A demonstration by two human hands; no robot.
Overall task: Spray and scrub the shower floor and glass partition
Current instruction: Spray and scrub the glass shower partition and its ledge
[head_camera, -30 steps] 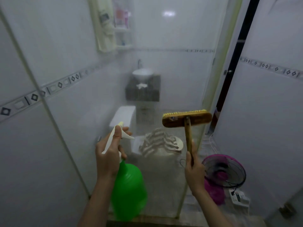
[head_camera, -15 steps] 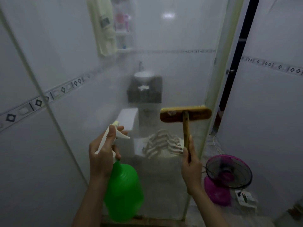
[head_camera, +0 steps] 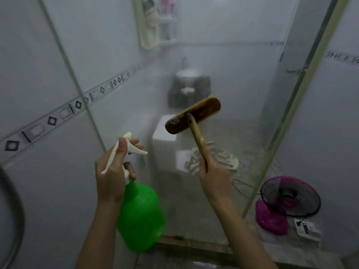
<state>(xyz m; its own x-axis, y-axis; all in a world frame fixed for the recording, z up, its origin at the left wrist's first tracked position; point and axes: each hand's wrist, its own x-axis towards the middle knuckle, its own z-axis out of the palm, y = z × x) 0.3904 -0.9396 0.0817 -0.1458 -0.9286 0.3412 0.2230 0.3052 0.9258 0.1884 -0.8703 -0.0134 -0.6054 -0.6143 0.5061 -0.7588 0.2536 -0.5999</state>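
Both hands were full. Nearest me, the left hand (head_camera: 114, 171) was wrapped round the neck of a green spray bottle (head_camera: 140, 216), thumb laid along the white trigger head (head_camera: 126, 150) and fingers hooked under the lever, nozzle aimed at the glass partition (head_camera: 223, 65). The bottle's body was smeared in the picture, so it looked to be swinging. Beside it, the right hand (head_camera: 212, 177) gripped the lower end of a wooden handle, holding a scrub brush (head_camera: 193, 117) tilted up, its head down at the left and up at the right, close to the pane; whether the bristles touched the glass I could not tell.

Past the hands the glass was hazy, its pale frame (head_camera: 287, 123) running up at a slant on the right. Through it showed a toilet (head_camera: 167, 142) with a patterned cloth (head_camera: 213, 158) on it, and farther back a small basin (head_camera: 189, 74). Outside the frame, on the floor to the right, a pink fan (head_camera: 287, 199) stood with a white power strip (head_camera: 307, 230) just beside it.

That was my worry: spray or run-off passing the open edge of the partition could wet the strip and fan. A wet one-handed hold on the bottle might slip too, and a hard, tilted brush stroke could knock wood against glass rather than scrub it.
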